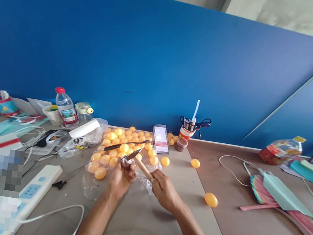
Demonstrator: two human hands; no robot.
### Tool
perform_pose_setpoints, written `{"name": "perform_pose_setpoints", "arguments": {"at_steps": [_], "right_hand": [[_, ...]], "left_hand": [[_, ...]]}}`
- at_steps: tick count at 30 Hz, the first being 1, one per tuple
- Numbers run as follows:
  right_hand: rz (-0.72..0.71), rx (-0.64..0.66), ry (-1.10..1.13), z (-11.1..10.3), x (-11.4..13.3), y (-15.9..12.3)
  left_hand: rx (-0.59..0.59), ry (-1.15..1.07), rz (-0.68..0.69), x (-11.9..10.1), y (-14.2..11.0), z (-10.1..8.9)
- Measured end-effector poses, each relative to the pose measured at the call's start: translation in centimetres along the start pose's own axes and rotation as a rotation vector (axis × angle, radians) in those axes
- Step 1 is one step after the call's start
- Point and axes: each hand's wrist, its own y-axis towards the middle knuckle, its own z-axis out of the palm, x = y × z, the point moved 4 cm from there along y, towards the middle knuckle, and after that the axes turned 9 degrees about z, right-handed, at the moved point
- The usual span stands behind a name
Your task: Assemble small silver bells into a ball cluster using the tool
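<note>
My left hand (121, 179) is closed around a shiny silvery object (127, 162) that looks like crumpled foil. Just above it juts a dark, pointed, blade-like piece (134, 154); I cannot tell what it is fixed to. My right hand (163, 189) grips a flat wooden stick (143, 168), its far end slanting up close to the silvery object. Behind both hands, many orange balls (104, 159), like table tennis balls, lie on and in a clear plastic bag (88, 182). Across them rests a long, thin black object (116, 147).
Loose orange balls (211, 200) lie to the right. At the back stands a cup (186, 133) with scissors beside a small dark tub (181, 145). A power strip (35, 189), cables and a water bottle (67, 110) are left; a pink-and-teal fan-like item (288, 200) is right.
</note>
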Motion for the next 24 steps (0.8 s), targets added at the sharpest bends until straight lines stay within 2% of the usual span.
{"name": "perform_pose_setpoints", "arguments": {"at_steps": [7,11,16,19,24], "right_hand": [[-0.019,-0.048,0.006,-0.41,0.12,0.0],[-0.053,-0.013,-0.063,-0.18,0.16,-0.01],[-0.034,-0.055,-0.012,-0.29,-0.29,0.05],[-0.012,-0.029,-0.039,-0.22,-0.36,0.05],[0.007,-0.017,0.073,-0.48,0.22,-0.2]], "left_hand": [[0.053,0.023,0.008,-0.07,0.02,0.1],[0.065,-0.007,-0.009,-0.05,0.02,0.07],[0.072,-0.055,-0.01,-0.28,-0.2,0.36],[0.088,-0.082,-0.021,-0.33,-0.31,0.49],[0.15,-0.105,-0.005,-0.41,-0.21,0.36]]}}
